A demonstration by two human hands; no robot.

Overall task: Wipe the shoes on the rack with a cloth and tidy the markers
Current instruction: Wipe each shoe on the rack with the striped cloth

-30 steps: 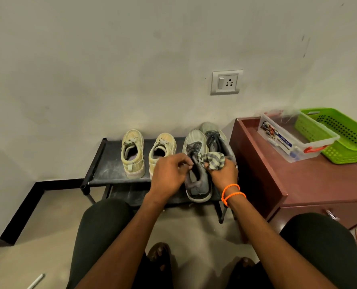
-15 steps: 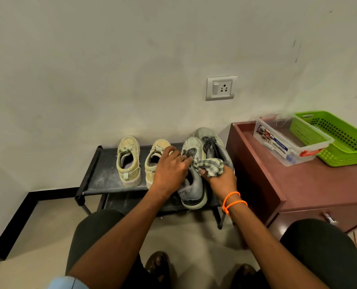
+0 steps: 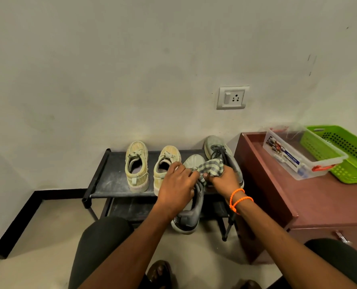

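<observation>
A low black shoe rack (image 3: 111, 180) stands against the wall. Two yellowish sneakers (image 3: 137, 165) sit on its top shelf at the left. My left hand (image 3: 176, 188) grips a grey sneaker (image 3: 189, 215), whose heel juts out past the rack's front edge. My right hand (image 3: 223, 180), with orange bands at the wrist, holds a bunched striped cloth (image 3: 212, 166) against that shoe's upper. A second grey sneaker (image 3: 219, 151) lies behind the cloth at the rack's right end. No markers are plainly visible.
A maroon cabinet (image 3: 298, 205) stands right of the rack. On it sit a clear plastic box (image 3: 298, 159) with red clips and a green basket (image 3: 344, 153). A wall socket (image 3: 232, 98) is above. My knees and feet fill the bottom of the view.
The grey sneaker has slid toward me, its heel now overhanging the rack's front. Both hands stayed on the shoe and cloth, and the camera has shifted.
</observation>
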